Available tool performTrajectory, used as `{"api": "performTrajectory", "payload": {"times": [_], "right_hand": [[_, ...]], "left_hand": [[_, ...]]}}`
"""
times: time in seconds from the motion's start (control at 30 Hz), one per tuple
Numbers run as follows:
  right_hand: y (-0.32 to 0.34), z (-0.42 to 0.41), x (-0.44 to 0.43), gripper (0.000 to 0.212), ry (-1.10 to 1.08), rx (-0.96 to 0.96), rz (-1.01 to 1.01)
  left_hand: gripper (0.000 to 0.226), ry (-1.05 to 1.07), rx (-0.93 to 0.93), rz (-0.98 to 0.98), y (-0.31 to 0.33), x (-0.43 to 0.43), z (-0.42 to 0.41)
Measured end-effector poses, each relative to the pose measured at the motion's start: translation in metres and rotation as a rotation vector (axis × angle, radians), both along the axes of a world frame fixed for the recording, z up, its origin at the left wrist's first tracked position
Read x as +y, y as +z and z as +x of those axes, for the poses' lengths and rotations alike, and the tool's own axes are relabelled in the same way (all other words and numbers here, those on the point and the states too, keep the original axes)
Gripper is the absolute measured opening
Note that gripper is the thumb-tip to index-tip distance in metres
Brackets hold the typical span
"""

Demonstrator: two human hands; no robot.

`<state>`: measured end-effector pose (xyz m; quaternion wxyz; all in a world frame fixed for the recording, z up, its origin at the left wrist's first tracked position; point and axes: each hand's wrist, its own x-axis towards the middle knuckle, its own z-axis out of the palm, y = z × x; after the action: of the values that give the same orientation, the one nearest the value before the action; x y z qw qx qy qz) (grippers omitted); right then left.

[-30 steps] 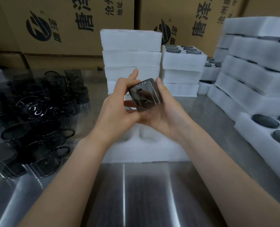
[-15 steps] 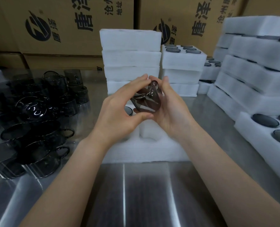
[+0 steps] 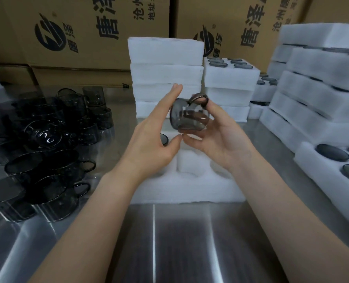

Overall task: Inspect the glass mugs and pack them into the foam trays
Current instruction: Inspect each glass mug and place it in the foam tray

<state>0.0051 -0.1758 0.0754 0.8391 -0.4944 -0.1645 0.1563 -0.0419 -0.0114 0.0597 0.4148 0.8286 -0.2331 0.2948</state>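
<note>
The right hand (image 3: 220, 139) gripped a smoky glass mug (image 3: 190, 117) in curled fingers, handle uppermost, above the foam tray (image 3: 186, 188) on the steel surface (image 3: 169, 242). The left hand (image 3: 151, 144) touched the mug's side with straight fingers.

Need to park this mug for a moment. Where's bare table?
The mug can go on bare steel table in front of the foam tray, or the strip between that tray and the right foam stacks. Crowded: loose mugs left, rear foam stacks.
</note>
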Motion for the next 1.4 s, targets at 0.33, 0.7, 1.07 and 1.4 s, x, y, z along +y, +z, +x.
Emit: {"api": "performTrajectory", "payload": {"times": [0.33, 0.7, 1.07, 1.4], "right_hand": [[0.005, 0.006, -0.014, 0.046, -0.358, -0.331, -0.298], [-0.009, -0.001, 0.004, 0.060, -0.185, -0.714, -1.042], [-0.013, -0.006, 0.007, 0.052, 0.045, -0.771, -1.679], [-0.021, -0.006, 0.006, 0.049, -0.020, -0.737, -1.644]], "left_hand": [[0.028, 0.445, 0.340, -0.224, -0.004, 0.018, 0.014], [0.031, 0.456, 0.429, -0.183, -0.010, 0.021, 0.021], [0.030, 0.514, 0.372, -0.092, -0.009, 0.016, 0.015], [0.023, 0.535, 0.370, 0.123, 0.044, 0.058, -0.025]]}}
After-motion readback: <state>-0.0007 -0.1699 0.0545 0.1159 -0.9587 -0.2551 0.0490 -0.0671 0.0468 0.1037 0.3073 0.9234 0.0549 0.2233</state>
